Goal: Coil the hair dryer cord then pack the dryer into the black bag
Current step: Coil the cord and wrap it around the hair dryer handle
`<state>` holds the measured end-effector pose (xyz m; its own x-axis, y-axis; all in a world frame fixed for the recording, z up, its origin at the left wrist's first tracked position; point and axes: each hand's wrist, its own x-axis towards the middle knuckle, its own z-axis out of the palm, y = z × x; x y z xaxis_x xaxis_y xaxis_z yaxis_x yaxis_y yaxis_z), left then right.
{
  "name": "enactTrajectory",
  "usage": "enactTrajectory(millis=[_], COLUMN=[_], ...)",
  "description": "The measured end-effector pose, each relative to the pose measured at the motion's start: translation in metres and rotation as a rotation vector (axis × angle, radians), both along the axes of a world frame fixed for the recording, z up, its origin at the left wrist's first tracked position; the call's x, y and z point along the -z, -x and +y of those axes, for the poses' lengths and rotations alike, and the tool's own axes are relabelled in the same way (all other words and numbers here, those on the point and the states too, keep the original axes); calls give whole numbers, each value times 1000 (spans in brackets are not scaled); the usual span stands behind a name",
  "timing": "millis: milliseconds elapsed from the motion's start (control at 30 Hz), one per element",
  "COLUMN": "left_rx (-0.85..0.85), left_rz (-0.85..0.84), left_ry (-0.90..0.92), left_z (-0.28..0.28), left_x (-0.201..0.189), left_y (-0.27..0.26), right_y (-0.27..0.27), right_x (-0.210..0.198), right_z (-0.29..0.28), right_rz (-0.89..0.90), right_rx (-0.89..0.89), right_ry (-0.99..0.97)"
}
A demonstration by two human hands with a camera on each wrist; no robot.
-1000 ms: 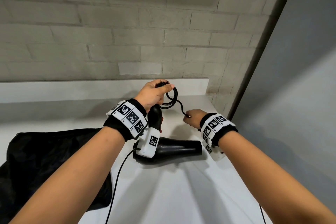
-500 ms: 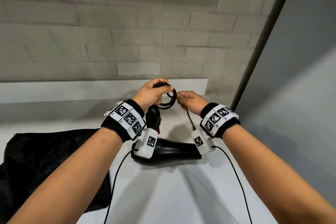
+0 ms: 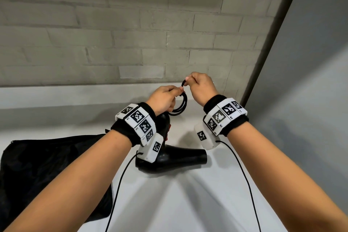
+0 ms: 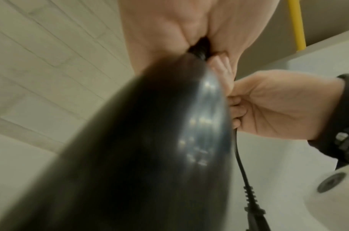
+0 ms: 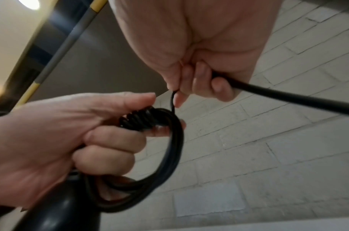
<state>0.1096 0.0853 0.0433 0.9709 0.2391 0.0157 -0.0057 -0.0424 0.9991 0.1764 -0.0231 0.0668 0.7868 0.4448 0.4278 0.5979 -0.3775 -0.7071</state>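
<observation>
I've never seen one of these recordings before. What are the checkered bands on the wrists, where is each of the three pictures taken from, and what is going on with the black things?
No machine here: a person works with bare hands. The checkered wristbands carry small cameras. The wide picture comes from a camera on the head; the other two look along each hand from the wrists.

On the white counter lies a black hair dryer, with a black bag to its left.

The left hand grips a bundle of cord loops next to the dryer's handle end. The right hand pinches the cord just above the bundle, its loose length running away past the wrist. The dryer is not yet in the bag.
</observation>
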Motion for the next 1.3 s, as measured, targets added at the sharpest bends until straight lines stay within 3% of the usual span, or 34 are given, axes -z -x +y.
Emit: enactTrajectory(millis=[200,367,767,967,1300], left_rx=[-106,-193,-222,-288,-291], left_rz=[-76,-89,-55,-86,-142], left_ry=[65,63,79,178,195], left_z=[8,13,32,39,30], left_x=[8,9,17,21,10], left_y=[-6,-7,3,11,13], right_y=[17,28,28,11,-17], right_x=[20,43,69,84,82], right_z=[-5,-1,2,-12,-28], right_rz=[23,-71,-177,2,51], right_rx=[-108,-200,-277,-103,6], right_ry=[-139,-62,143,212,365])
